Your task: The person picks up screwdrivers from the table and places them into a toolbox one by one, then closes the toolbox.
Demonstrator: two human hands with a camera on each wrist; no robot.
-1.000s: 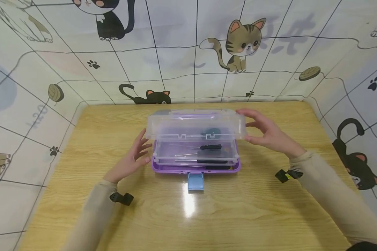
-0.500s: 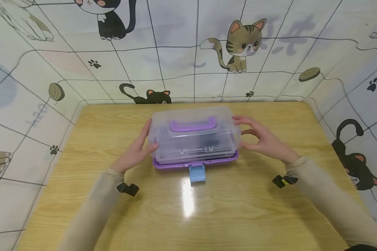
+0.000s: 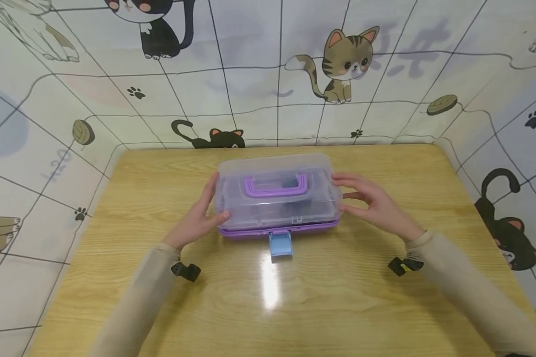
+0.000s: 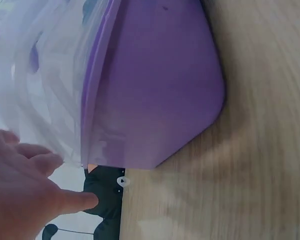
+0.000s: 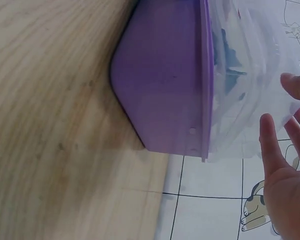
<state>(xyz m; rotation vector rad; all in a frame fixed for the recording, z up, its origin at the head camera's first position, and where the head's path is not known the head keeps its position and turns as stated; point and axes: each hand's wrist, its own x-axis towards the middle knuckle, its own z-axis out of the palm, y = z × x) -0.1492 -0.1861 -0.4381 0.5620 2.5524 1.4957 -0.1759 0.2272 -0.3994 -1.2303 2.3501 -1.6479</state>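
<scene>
A toolbox with a purple base (image 4: 165, 80) and a clear lid (image 3: 272, 210) stands mid-table in the head view. The lid lies down over the base, its purple handle (image 3: 277, 192) on top. Dark shapes show blurred through the plastic. At the front, the light blue latch (image 3: 280, 244) sticks out, unfastened. My left hand (image 3: 196, 220) is at the lid's left end, thumb over its front corner and fingers along the side. At the other end, my right hand (image 3: 379, 206) has its fingers extended, fingertips at the lid's right side.
The toolbox rests on a wood-grain table (image 3: 339, 292). Behind and beside the table rise walls (image 3: 259, 84) covered with cat-print sheeting. A small black camera is strapped to each wrist over beige sleeves (image 3: 138, 292).
The clear lid has swung down towards me, covering the screwdrivers that showed inside. Both hands came nearer with it, and the left thumb moved onto the lid's front corner.
</scene>
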